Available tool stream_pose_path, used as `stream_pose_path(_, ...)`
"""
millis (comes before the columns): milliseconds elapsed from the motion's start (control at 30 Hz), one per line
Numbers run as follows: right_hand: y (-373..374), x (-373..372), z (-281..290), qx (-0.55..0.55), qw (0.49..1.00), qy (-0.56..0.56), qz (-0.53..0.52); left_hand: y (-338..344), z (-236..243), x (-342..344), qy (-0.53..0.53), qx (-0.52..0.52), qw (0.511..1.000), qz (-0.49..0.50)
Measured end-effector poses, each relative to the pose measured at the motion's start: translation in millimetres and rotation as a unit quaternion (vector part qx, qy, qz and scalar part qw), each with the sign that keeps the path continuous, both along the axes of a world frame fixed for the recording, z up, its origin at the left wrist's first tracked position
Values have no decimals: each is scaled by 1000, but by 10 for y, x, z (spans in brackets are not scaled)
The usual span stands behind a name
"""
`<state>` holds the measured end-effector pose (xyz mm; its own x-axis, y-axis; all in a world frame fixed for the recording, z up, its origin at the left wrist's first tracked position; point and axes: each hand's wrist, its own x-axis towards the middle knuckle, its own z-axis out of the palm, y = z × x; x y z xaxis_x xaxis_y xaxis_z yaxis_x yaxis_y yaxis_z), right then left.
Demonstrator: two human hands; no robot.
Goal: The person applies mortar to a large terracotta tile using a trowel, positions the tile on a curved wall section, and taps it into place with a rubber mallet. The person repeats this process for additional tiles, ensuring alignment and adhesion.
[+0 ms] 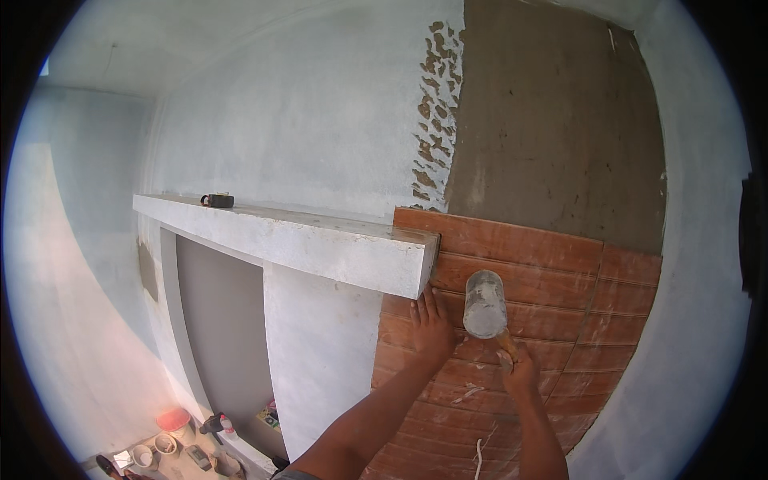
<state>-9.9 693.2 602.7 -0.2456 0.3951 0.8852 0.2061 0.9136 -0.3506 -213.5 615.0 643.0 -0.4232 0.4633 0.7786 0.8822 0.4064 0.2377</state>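
Observation:
My right hand (524, 368) is wrapped round the wooden handle of a mallet (485, 308). Its thick, greyish cylindrical head is raised in front of the wall tiles (528, 280), which are reddish-brown with horizontal grooves. Fingers stretched out, my left hand (434, 324) lies flat against the tiles, just under the end of a white ledge (320, 244). Nothing shows in that hand. Above the top row of tiles is a patch of bare grey-brown mortar (560, 120).
A small black device (218, 201) sits on the ledge. Chipped marks (436, 112) run down the white wall beside the mortar. At the lower left are a doorway (220, 312), a reddish bucket (174, 419), several pots and tools on the floor. A white strip (478, 456) hangs before the lower tiles.

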Motion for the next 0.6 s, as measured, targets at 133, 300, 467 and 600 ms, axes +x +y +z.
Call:
stream_pose_path(133, -114, 127, -2, -101, 995, -25, 1, -145, -91, -92, -8, -6, 1000, -2)
stream_pose_path(300, -102, 193, -325, -68, 993, 84, 38, -224, -116, -307, -37, -1, 999, 4)
stream_pose_path(467, 75, 283, -354, -146, 987, 55, 25, -273, -122, -421, 1, -28, 999, 15)
stream_pose_path(600, 318, 375, -438, -123, 989, 81, 26, -256, -99, -413, -7, -39, 999, 7)
